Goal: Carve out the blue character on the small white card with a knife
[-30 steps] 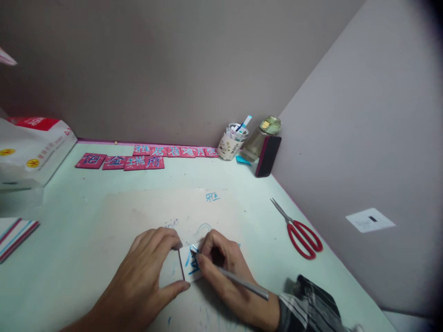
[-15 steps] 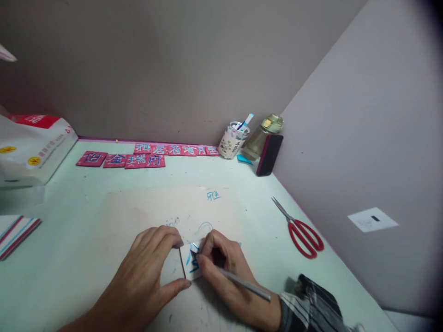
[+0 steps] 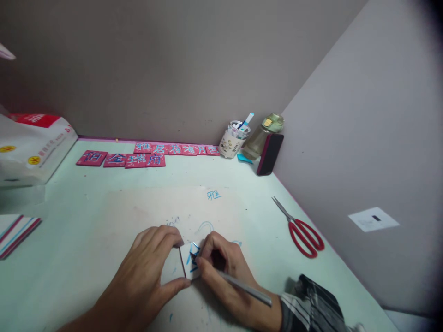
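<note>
A small square tile point(image 3: 187, 275) with a white top, blue brush-like strokes and a dark left edge lies on a pale sheet. The thumb and fingertips of my left hand point(image 3: 148, 267) grip its left edge at the near and far corners. My right hand point(image 3: 226, 272) pinches a slim grey craft knife point(image 3: 246, 288), its dark pointed tip down on the blue strokes and its handle sloping back toward my wrist. My right fingers hide the right part of the tile.
Pink tiles point(image 3: 145, 160) with blue characters stand in two rows by the wall. A pen jar point(image 3: 231, 142), a green bottle point(image 3: 254, 143) and a phone point(image 3: 270, 155) are behind; red-handled scissors point(image 3: 304, 237) lie right. A white bag point(image 3: 38, 157) and striped boards point(image 3: 20, 235) are left.
The knife tip and my right fingers have shifted very slightly over the blue strokes. My left hand keeps its grip on the tile.
</note>
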A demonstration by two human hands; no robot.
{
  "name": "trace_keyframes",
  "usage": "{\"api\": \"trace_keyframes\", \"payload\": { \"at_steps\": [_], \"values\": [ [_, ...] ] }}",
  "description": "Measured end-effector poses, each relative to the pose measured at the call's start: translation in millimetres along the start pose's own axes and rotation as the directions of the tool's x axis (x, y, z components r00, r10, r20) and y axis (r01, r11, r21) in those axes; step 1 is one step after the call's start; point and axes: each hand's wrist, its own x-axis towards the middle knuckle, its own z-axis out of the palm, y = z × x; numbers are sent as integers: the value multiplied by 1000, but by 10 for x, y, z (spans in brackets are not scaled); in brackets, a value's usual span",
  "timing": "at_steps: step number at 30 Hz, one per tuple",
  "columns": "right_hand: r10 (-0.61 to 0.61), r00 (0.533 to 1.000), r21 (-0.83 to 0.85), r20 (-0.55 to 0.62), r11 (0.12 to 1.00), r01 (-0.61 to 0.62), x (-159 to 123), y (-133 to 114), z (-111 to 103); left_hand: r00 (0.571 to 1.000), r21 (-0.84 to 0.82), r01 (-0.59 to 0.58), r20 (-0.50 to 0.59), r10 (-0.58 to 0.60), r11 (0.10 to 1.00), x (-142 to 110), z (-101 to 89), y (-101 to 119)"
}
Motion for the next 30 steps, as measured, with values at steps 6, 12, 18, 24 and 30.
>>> {"api": "trace_keyframes", "payload": {
  "at_steps": [6, 12, 18, 24, 30],
  "values": [
    [-16, 1000, -6, 12, 1000, 16, -6, -7, 0, 1000, 5, -2, -9, 2, 1000, -11, -10, -8],
    [-5, 1000, -9, 21, 1000, 6, -17, -8, 8, 1000, 8, -5, -10, 5, 1000, 1, -13, -4],
    [-3, 1000, -12, 29, 1000, 4, -29, -14, 10, 1000, 4, -10, -3, 10, 1000, 4, -18, 10],
    [-14, 999, -7, 35, 1000, 14, -45, -1, 22, 1000, 9, -14, 8, 14, 1000, 25, -21, 28],
    [-15, 999, 3, 32, 1000, 15, -43, 8, 29, 1000, 11, -21, 1, 20, 1000, 15, -9, -2]
  ]
}}
